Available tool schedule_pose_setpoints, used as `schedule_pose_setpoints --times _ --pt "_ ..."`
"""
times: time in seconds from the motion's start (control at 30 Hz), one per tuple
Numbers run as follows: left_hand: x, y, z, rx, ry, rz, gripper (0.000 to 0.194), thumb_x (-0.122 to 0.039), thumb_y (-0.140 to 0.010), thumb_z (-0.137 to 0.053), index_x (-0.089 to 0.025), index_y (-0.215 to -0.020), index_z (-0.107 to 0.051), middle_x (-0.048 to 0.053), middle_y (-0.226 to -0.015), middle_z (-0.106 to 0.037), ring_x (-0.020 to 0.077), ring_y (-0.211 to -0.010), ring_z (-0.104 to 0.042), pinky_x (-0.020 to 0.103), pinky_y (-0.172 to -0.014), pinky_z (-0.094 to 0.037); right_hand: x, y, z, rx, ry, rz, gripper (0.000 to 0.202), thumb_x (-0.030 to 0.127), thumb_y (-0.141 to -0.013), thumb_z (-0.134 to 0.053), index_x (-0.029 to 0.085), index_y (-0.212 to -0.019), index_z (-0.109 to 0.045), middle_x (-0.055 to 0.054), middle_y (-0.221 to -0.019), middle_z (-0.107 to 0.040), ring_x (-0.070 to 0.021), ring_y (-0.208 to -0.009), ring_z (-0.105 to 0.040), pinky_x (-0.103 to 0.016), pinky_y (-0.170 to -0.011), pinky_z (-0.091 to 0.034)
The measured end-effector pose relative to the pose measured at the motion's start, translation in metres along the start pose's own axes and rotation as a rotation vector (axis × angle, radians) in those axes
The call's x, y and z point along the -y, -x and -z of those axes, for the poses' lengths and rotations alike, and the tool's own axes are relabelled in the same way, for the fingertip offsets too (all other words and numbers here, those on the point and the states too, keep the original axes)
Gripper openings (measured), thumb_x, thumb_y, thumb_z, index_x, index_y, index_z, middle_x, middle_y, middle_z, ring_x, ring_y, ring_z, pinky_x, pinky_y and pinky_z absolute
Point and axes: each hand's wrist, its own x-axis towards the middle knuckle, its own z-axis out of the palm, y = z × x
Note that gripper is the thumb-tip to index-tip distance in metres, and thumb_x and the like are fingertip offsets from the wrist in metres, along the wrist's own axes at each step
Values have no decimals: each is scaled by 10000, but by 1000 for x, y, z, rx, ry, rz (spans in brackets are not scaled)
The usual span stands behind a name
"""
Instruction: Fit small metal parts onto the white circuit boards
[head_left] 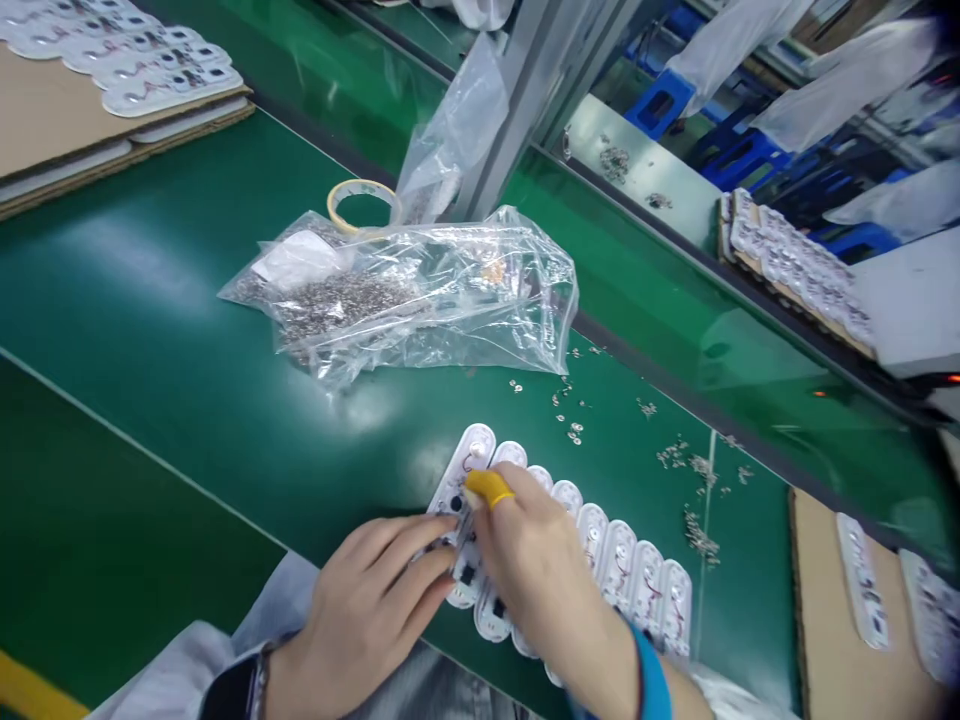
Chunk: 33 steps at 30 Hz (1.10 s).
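A row of white oval plastic shells (619,560) with small electronic parts and thin red wires lies side by side near the table's front edge. Over the lower part of the leftmost shell (475,445) lies my left hand (379,590), its fingers stretched out and their tips touching it; the thumb is hidden. My right hand (532,545) is closed in a pinch above the same shell, with a yellow finger cot (489,488) on one finger. Whatever sits between those fingertips is too small or hidden to make out. A black square part (456,503) shows on the shell.
Clear plastic bags (450,300) of small metal parts lie behind the row, beside a tape roll (361,205). Loose metal bits (701,535) are scattered to the right. Cardboard sheets with more shells stand left (52,110) and right (825,600). A metal post (517,100) rises behind.
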Motion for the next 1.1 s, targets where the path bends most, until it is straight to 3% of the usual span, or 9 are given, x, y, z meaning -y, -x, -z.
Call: schedule_pose_setpoints --times 0.1,0.27,0.4,0.5,0.63,0.73,0.93,1.1 --pt "0 -3 0 -33 -31 -56 227 -132 -967 -424 -149 -915 -644 36 -956 -699 138 -887 -625 231 -837 -468 12 3 0 -48 91 116 372 -46 -761 -345 186 -534 -527 -68 -576 -505 -174 -494 -457 -276 -404 -359" --pt "2 -5 -2 -56 -82 -124 221 -106 -938 -445 -151 -869 -650 35 -912 -703 148 -869 -633 239 -822 -485 12 7 0 -18 70 155 380 -59 -779 -339 180 -559 -538 -67 -594 -501 -186 -528 -478 -284 -407 -376" --pt "4 -5 -2 -33 -91 -147 242 -137 -948 -441 -178 -885 -670 19 -946 -713 150 -868 -648 251 -783 -509 -3 12 11 50 -203 9 213 134 -920 -433 136 -889 -643 -87 -777 -627 -190 -644 -581 -313 -541 -512" --pt "3 -5 -1 -28 -87 -132 255 -129 -945 -432 -188 -888 -673 16 -954 -721 147 -851 -659 245 -746 -531 -32 11 21 43 -360 -152 213 249 -929 -478 143 -1034 -631 -95 -893 -674 -182 -734 -635 -309 -638 -553" --pt "2 -6 -2 -15 -105 -128 278 -121 -952 -409 -184 -889 -673 5 -946 -728 130 -831 -661 214 -721 -537 -85 -4 23 14 -290 -314 177 245 -867 -532 172 -944 -675 -65 -825 -673 -163 -652 -612 -289 -567 -511" --pt "2 -4 -3 -17 -127 -129 279 -134 -953 -416 -191 -873 -677 4 -953 -725 143 -835 -654 232 -719 -532 -105 -24 15 -8 -227 -375 167 233 -827 -580 159 -922 -697 -52 -797 -649 -152 -621 -572 -283 -551 -465" --pt "3 -4 -4 -6 -135 -137 263 -135 -944 -425 -189 -896 -678 16 -952 -720 157 -835 -643 249 -720 -523 -98 -58 -3 123 -148 -424 86 234 -791 -653 189 -844 -704 -35 -763 -616 -201 -745 -584 -290 -571 -410" --pt "4 -3 1 42 -128 -140 261 -153 -954 -415 -208 -918 -668 6 -985 -714 166 -871 -644 259 -730 -532 -98 -48 4 78 -226 -383 95 198 -818 -584 179 -810 -677 -45 -785 -663 -169 -680 -604 -292 -607 -477"
